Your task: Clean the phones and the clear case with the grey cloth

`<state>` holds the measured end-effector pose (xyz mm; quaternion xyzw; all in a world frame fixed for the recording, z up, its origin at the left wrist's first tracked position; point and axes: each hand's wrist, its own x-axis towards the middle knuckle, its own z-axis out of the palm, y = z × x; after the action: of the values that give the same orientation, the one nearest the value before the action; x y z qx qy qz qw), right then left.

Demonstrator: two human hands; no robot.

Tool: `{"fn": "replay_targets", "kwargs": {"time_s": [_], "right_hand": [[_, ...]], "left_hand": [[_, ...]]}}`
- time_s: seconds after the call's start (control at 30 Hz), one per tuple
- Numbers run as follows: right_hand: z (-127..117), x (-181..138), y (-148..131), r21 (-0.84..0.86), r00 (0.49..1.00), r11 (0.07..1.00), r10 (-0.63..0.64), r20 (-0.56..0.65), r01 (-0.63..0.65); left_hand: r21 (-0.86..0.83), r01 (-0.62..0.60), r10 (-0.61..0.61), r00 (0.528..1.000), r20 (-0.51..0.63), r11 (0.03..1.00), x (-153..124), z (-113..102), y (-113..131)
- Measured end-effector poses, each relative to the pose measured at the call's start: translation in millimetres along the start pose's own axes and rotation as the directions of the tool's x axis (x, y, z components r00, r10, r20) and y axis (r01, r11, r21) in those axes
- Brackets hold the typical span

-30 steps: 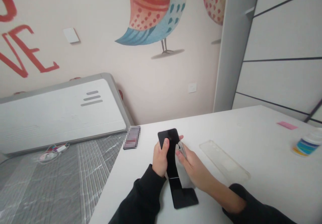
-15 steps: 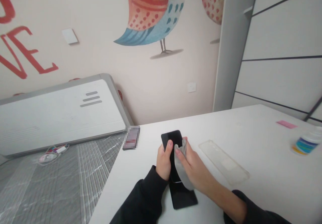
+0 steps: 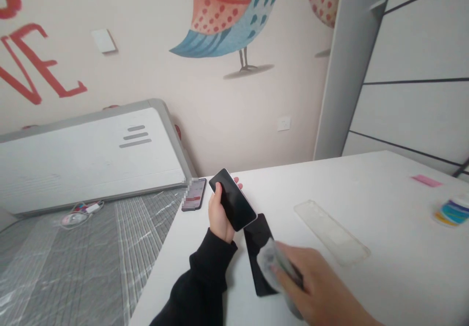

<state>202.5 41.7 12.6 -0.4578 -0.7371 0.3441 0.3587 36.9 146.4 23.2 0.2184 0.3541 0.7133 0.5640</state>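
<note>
My left hand (image 3: 220, 218) is wrapped round a black smartphone (image 3: 233, 200), its thumb along the left edge and fingertips showing past the far side. The phone is held tilted above the white table (image 3: 164, 287). In my right hand (image 3: 311, 277), smeared a little by motion, is a bunched grey cloth (image 3: 269, 262). That hand is apart from the held phone and hovers over a second black, flat phone-like slab (image 3: 256, 235), which lies on the table and is partly covered by the cloth.
A clear phone case (image 3: 331, 232) lies right of my hands. At the table's far left edge is another phone (image 3: 194, 194). Farther right are a pink strip (image 3: 427, 180) and a white bottle with a coloured label (image 3: 452, 211). A bed (image 3: 91, 150) stands left.
My right hand has drawn the cloth off the phone, moving down and toward me. My left hand has lifted the phone up and left and turned it, uncovering more of the slab beneath.
</note>
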Motion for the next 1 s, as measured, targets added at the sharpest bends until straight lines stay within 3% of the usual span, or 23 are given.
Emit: {"fn": "replay_targets", "kwargs": {"time_s": [0.07, 0.13, 0.27, 0.4, 0.5, 0.67, 0.77, 0.83, 0.9, 0.97, 1.0], "right_hand": [[-24.2, 1.3, -1.6, -0.06, 0.973, 0.998, -0.023, -0.23, 0.009], [-42.4, 7.9, -0.3, -0.079, 0.951, 0.997, -0.017, -0.308, -0.008], [-51.6, 22.4, 10.5, -0.13, 0.988, 0.99, 0.033, -0.153, -0.053], [-37.1, 29.8, 25.2, -0.084, 0.99, 0.987, 0.132, -0.043, -0.135], [-26.2, 33.3, 33.1, -0.035, 0.993, 0.993, 0.111, 0.027, -0.11], [-24.9, 35.5, 40.4, -0.015, 0.992, 0.992, 0.125, 0.028, -0.124], [-36.4, 33.9, 45.1, -0.024, 0.992, 0.992, 0.12, -0.031, -0.121], [-45.8, 32.0, 49.7, -0.048, 0.99, 0.99, 0.126, -0.069, -0.129], [-52.9, 29.4, 54.7, -0.078, 0.985, 0.985, 0.147, -0.09, -0.154], [-55.9, 25.8, 58.9, -0.099, 0.981, 0.978, 0.172, -0.095, -0.181], [-55.8, 23.7, 60.3, -0.108, 0.979, 0.975, 0.184, -0.092, -0.193]], "left_hand": [[-0.009, 0.104, -0.104, 0.994, 0.012, 0.994, -1.5, 1.6, 1.4], [0.023, 0.149, -0.15, 0.988, 0.037, 0.989, -5.8, 2.2, -0.3], [0.131, 0.138, -0.16, 0.972, 0.173, 0.982, -16.3, 3.0, -10.0], [0.168, 0.126, -0.165, 0.956, 0.241, 0.978, -23.8, 3.7, -20.5], [0.174, 0.152, -0.196, 0.943, 0.269, 0.973, -27.9, 3.4, -28.8], [0.237, 0.152, -0.225, 0.919, 0.324, 0.96, -26.4, -3.2, -44.7], [0.35, 0.016, -0.166, 0.899, 0.405, 0.936, -17.1, -12.3, -50.9], [0.543, -0.178, -0.116, 0.878, 0.464, 0.821, -9.1, -20.6, -52.5], [0.745, -0.402, -0.098, 0.845, 0.526, 0.532, -1.5, -29.8, -53.4], [0.807, -0.537, -0.12, 0.809, 0.575, 0.246, 4.5, -38.6, -55.0], [0.806, -0.57, -0.142, 0.794, 0.59, 0.16, 7.0, -42.4, -56.2]]}}
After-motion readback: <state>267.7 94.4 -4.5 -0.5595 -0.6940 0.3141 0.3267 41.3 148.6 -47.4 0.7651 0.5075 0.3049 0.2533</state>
